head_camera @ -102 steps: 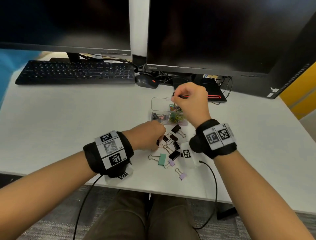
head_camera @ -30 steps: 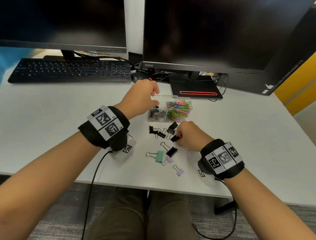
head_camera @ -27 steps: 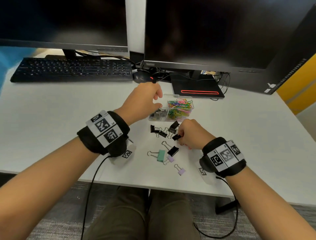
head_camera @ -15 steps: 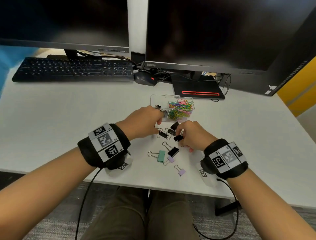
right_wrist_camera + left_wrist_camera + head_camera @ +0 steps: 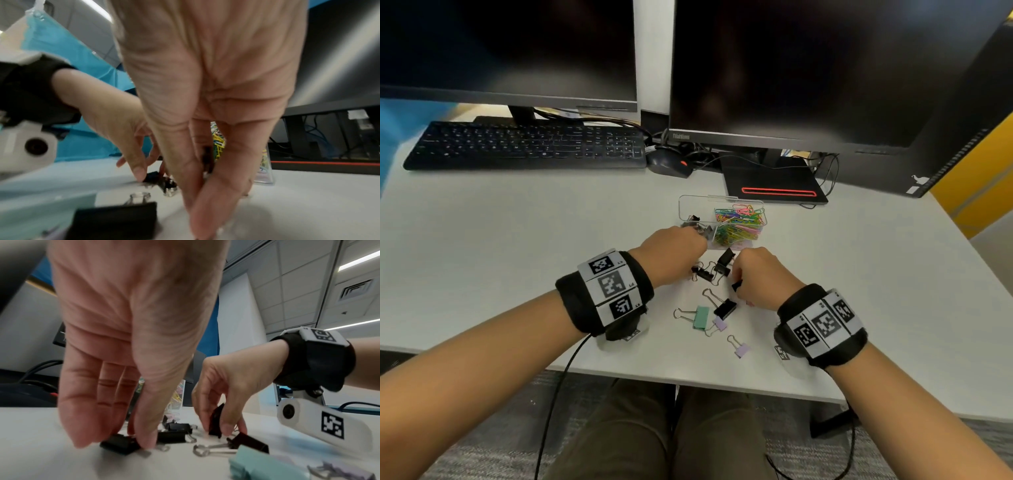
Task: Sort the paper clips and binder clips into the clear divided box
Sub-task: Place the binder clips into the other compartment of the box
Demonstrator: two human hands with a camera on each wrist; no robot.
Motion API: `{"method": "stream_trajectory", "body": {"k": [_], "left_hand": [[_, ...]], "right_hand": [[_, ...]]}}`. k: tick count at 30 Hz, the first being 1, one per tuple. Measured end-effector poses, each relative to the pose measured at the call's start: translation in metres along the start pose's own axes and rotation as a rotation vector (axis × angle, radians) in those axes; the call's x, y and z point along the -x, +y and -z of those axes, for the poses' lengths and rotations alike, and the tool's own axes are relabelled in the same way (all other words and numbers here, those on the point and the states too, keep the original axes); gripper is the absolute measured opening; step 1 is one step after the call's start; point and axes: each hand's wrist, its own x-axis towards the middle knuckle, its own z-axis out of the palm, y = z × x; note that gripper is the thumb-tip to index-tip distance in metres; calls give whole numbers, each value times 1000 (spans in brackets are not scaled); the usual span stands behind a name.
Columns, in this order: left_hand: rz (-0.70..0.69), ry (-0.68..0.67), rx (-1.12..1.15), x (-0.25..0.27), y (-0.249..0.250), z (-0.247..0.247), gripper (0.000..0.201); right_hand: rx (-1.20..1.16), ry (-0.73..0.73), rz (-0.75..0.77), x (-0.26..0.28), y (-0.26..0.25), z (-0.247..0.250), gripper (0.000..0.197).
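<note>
I judge the sort well along: paper clips [image 5: 739, 224] fill the clear divided box [image 5: 690, 205], while my left hand [image 5: 671, 255] and right hand [image 5: 762, 275] each pinch a black binder clip [image 5: 121, 443] among loose binder clips [image 5: 717, 308] on the bench [image 5: 517, 240].

Probably "ThinkVision" on the right monitor's [image 5: 808, 68] lower bezel
</note>
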Motion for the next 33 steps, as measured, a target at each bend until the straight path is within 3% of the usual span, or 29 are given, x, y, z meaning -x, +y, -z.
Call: {"method": "stream_trajectory", "body": {"k": [6, 9, 15, 21, 24, 27, 30, 33], "left_hand": [[40, -37, 108, 3, -5, -3, 18], [84, -63, 177, 4, -11, -1, 23], [100, -53, 228, 9, -19, 0, 17], [84, 12, 281, 16, -32, 0, 12], [99, 119, 418, 16, -39, 13, 14], [120, 386, 569, 10, -40, 31, 8], [133, 519, 605, -4, -36, 42, 15], [194, 465, 515, -17, -34, 41, 41]], "right_hand": [[-229, -21, -59, -4, 8, 10, 16], [-450, 151, -67, -10, 5, 25, 20], [-619, 479, 60, -41, -24, 56, 9], [-522, 436, 25, -64, -34, 51, 26], [-482, 536, 71, -54, -25, 54, 19], [-523, 625, 115, -34, -15, 55, 5], [-423, 553, 149, -20, -5, 42, 13], [-183, 299, 172, -15, 3, 24, 26]]}}
